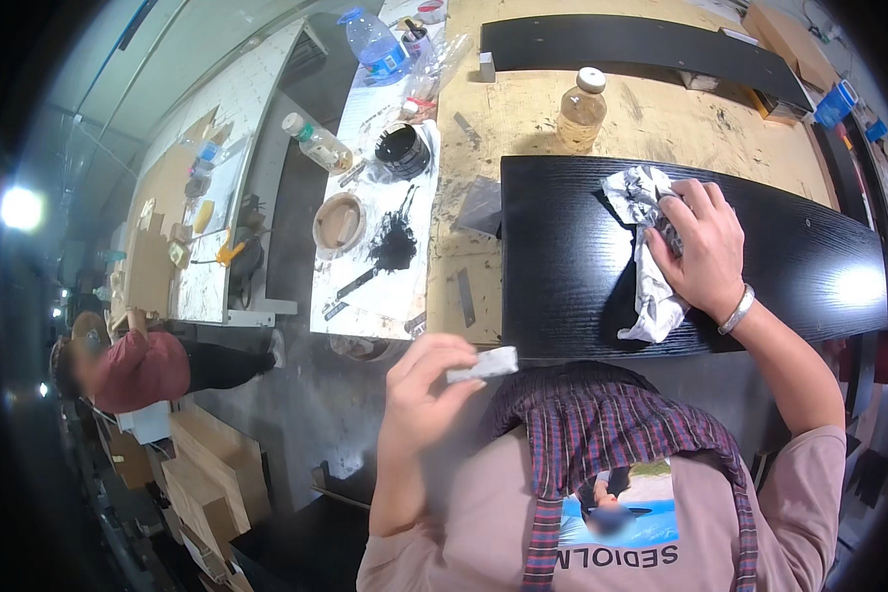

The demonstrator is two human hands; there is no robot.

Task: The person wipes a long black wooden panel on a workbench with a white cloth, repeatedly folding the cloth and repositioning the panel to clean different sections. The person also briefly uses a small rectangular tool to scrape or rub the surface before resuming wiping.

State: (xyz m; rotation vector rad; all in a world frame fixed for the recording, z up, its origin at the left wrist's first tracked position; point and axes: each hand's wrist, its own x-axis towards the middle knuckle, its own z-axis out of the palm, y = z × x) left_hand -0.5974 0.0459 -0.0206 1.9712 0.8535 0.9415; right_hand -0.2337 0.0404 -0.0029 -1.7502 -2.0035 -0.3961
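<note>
- Far L: 1 co-worker (pixel 143 370), red top, dark trousers, by the near end of a white table (pixel 257 79); hands hard to make out.
- Below: wooden boxes (pixel 217 454), partly hidden behind each other; can't count for sure.
- White paper (pixel 409 296), along L edge of the tabletop (pixel 523 109): 1 round tub (pixel 328 237) w/ a pale piece inside, 1 clear bottle (pixel 321 146), 1 black pot (pixel 402 150), 1 blue-tinted bottle (pixel 377 49) near far L corner, plus a black smear (pixel 397 237).
- L hand (pixel 426 390): thumb & fingers pinching 1 pale block (pixel 483 365), just off the near edge of the tabletop; slightly blurred.
- 1 thin grey strip (pixel 466 298), beside the black board's L edge.
- 1 black board (pixel 562 257), flat along near edge of the tabletop; its middle partly covered.
- 1 capped bottle (pixel 582 113), yellowish contents, just past the board's far edge.
- 1 crumpled white sheet (pixel 651 316) on the board, btwn its far & near edges, approx mid-length; partly under R hand.
- R hand (pixel 705 247): fingers curled over the bunched sheet, holding it on the board; palm hidden, dark patch under fingers unclear. 1 bracelet (pixel 738 308) on wrist.
- 1 long dark panel (pixel 641 44), near the tabletop's far edge; pcs under it half hidden.
</note>
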